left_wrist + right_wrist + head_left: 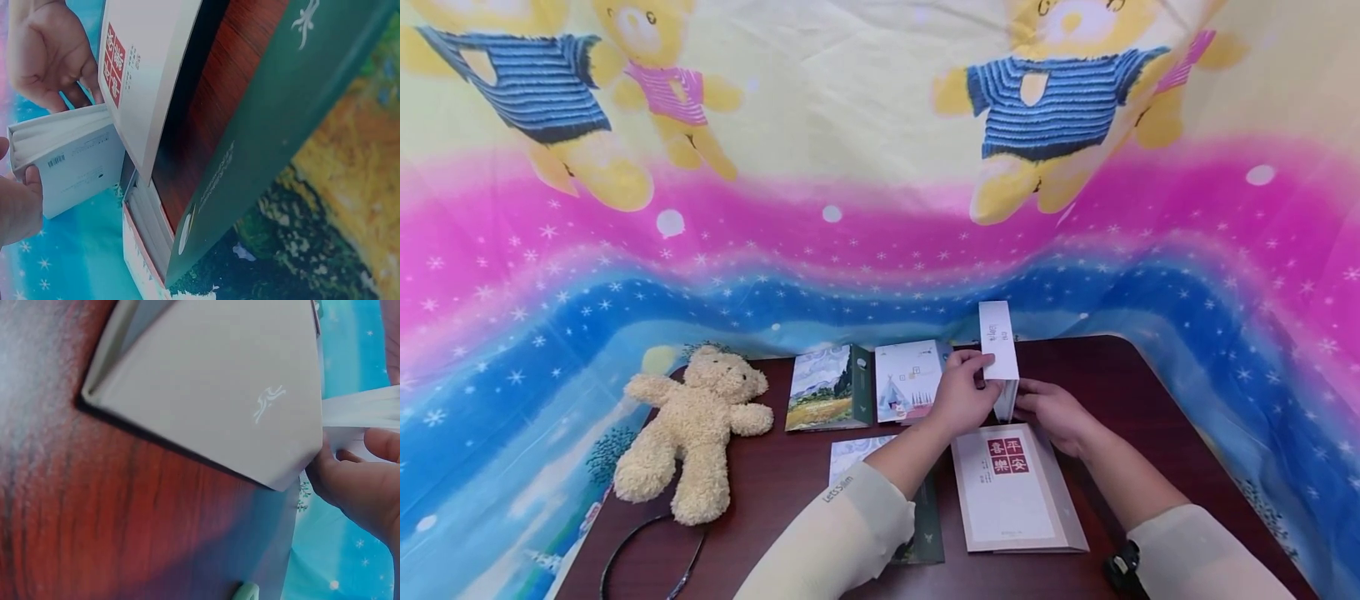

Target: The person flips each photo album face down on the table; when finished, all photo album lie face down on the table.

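Both hands (1007,404) on white book (998,350), upright, long axis vertical.

A cream teddy bear (694,433) lies on the dark red-brown table (1150,400); the white book (998,346) has grey print.

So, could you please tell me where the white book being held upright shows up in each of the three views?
Head: the white book stands upright at centre right, between the left hand and the right hand.
Left wrist: at the left edge, lying sideways, barcode showing.
Right wrist: only a white sliver at the right edge, above the fingers.
Shared landmark: the grey book with red squares, also and.
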Tool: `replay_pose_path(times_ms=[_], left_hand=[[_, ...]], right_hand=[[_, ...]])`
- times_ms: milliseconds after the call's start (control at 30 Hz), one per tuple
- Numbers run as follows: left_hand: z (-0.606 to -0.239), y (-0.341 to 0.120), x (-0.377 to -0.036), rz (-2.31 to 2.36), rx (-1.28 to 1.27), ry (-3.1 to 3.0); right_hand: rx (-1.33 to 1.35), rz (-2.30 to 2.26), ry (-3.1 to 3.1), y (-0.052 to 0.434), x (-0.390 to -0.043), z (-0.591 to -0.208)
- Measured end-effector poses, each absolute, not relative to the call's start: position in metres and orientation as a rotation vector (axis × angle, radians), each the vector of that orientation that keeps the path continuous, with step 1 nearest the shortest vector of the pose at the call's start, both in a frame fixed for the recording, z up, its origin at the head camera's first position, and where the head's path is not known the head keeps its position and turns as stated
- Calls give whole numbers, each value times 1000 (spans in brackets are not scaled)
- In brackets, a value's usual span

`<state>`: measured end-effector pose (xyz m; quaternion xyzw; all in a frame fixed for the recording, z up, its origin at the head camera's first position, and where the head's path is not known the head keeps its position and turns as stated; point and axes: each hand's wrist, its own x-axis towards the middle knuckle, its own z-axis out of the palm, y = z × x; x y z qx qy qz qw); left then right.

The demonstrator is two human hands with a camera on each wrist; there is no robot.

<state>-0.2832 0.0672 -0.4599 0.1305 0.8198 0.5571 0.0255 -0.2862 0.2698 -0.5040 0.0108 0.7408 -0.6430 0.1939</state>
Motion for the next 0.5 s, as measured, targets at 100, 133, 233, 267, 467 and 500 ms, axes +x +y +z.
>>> replay_pose_path(times_ms=[100, 133, 233, 267, 467, 500], left_hand=[[-459, 67, -284, 1719, 404, 2538], [-459, 67, -284, 1722, 403, 2533], [-458, 68, -284, 1718, 401, 2528], [-458, 68, -284, 1716, 402, 2527], [-460, 69, -284, 1722, 404, 2523], [-461, 69, -284, 1729, 403, 2517]], right_hand=[[31, -1822, 2072, 270, -287, -500], [34, -1827, 2076, 271, -287, -499], [30, -1848, 2079, 273, -288, -494], [29, -1851, 2085, 274, -289, -493], [14, -1903, 2083, 278, -290, -486], [11, -1918, 2079, 279, -290, -485]])
